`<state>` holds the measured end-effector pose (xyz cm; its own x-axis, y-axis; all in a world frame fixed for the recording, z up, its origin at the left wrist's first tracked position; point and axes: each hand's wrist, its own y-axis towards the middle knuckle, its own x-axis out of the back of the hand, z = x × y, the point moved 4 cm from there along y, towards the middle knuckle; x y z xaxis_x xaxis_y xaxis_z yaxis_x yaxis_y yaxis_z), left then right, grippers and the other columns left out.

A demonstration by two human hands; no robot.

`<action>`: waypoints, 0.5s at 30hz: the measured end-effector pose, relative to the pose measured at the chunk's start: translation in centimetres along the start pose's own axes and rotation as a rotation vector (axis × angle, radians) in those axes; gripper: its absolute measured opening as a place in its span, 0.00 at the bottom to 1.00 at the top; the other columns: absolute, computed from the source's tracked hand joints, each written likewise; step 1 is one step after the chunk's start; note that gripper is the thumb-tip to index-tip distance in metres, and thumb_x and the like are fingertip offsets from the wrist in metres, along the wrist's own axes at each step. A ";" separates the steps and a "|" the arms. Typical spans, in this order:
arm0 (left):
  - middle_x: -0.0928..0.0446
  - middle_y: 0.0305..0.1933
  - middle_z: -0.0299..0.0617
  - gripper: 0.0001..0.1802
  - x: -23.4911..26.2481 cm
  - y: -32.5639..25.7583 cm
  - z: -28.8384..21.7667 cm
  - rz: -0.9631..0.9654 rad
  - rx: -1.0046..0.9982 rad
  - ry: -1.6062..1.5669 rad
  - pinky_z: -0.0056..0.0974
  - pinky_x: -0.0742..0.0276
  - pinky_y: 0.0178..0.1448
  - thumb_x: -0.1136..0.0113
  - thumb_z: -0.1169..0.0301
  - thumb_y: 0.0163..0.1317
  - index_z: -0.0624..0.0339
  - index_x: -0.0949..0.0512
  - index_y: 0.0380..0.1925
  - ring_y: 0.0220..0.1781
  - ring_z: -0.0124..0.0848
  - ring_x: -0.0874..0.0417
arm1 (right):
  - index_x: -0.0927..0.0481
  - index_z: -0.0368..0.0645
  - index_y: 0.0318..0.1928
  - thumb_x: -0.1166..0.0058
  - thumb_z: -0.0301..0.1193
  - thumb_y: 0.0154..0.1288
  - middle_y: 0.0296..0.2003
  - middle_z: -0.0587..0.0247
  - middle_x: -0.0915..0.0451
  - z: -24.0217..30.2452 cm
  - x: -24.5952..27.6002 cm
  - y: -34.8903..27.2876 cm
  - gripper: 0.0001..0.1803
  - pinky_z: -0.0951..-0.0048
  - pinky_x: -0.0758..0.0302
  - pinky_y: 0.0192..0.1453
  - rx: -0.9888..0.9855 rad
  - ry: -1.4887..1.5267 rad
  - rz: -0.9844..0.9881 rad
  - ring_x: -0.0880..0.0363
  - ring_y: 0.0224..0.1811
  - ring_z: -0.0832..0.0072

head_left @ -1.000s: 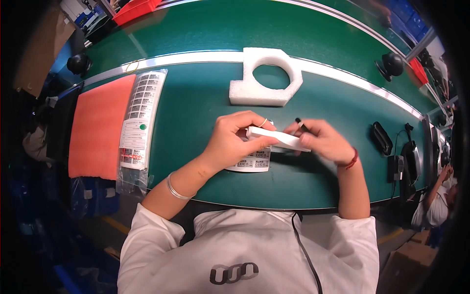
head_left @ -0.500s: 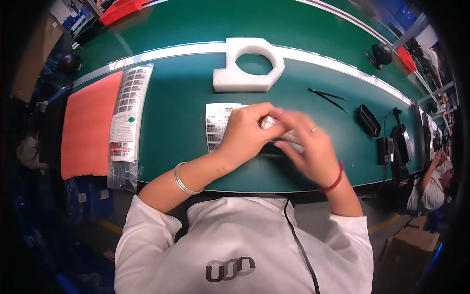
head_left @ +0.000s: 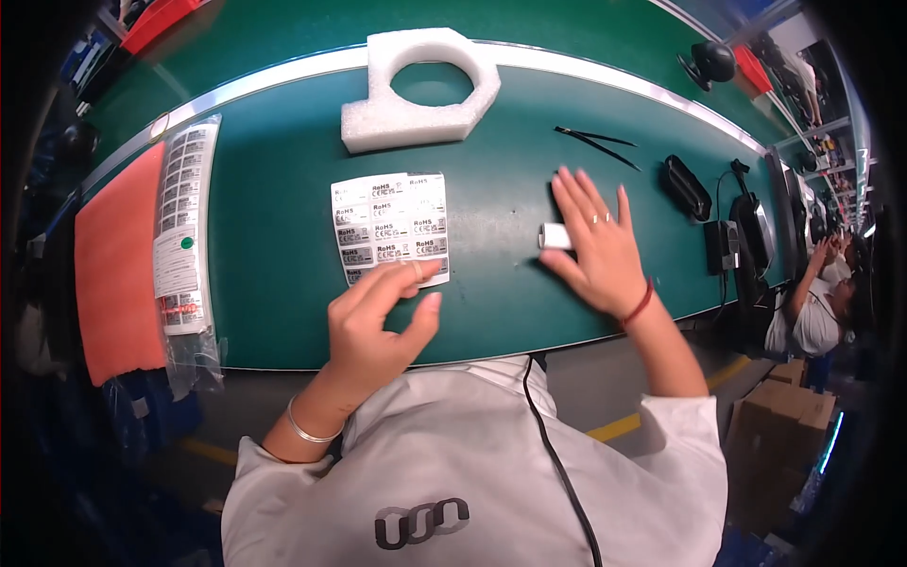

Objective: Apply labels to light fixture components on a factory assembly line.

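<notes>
My left hand (head_left: pixel 378 312) has its thumb and fingers apart, the fingertips over the lower edge of a label sheet (head_left: pixel 380 210). Rows of white and grey stickers cover that sheet. To the right, my right hand (head_left: pixel 600 250) is spread with its fingers stretched out. A small white block-shaped object (head_left: pixel 556 236) shows between its thumb and forefinger. The palm hides the rest of this object, and I cannot tell how firmly the hand touches it.
A white foam block (head_left: pixel 416 125) with a round hole stands beyond the sheet. Black tweezers (head_left: pixel 597 146) lie to the right, near a black case (head_left: pixel 685 187) and cabled device (head_left: pixel 725 248). At left are an orange sheet (head_left: pixel 118 274) and bagged labels (head_left: pixel 179 255).
My hands have come apart, the left toward the label sheet's lower edge, the right toward the right. The white object is now on the table under my right hand. The view has shifted.
</notes>
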<state>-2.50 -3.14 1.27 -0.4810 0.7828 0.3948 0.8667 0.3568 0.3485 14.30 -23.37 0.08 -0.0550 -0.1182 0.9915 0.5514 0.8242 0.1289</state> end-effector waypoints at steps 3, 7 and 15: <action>0.17 0.37 0.46 0.13 -1.2 1.0 -1.4 0.088 -0.187 0.128 0.34 0.18 0.39 0.34 0.77 0.51 0.62 0.17 0.39 0.34 0.36 0.14 | 0.42 0.44 0.72 0.54 0.57 0.65 0.73 0.58 0.45 -2.6 -1.3 3.6 0.42 0.41 0.59 0.75 0.036 -0.041 0.011 0.51 0.77 0.62; 0.20 0.33 0.45 0.11 -3.4 3.6 -3.7 0.241 -0.361 0.222 0.38 0.20 0.36 0.34 0.76 0.52 0.62 0.20 0.37 0.31 0.41 0.18 | 0.49 0.60 0.75 0.62 0.56 0.70 0.76 0.62 0.54 -5.5 -2.0 7.3 0.38 0.33 0.66 0.73 0.034 -0.054 -0.042 0.60 0.78 0.58; 0.23 0.30 0.46 0.07 -6.5 7.9 -1.4 0.269 -0.330 0.433 0.43 0.21 0.36 0.37 0.72 0.56 0.61 0.24 0.31 0.34 0.44 0.18 | 0.50 0.50 0.75 0.55 0.58 0.64 0.76 0.62 0.55 -3.7 -2.3 5.4 0.46 0.37 0.65 0.75 0.028 -0.039 -0.116 0.60 0.79 0.61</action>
<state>7.26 -6.15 2.62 -0.3205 0.5203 0.7916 0.9122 -0.0557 0.4059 20.51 -20.74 -1.53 -0.1490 -0.1924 0.9699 0.5162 0.8215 0.2423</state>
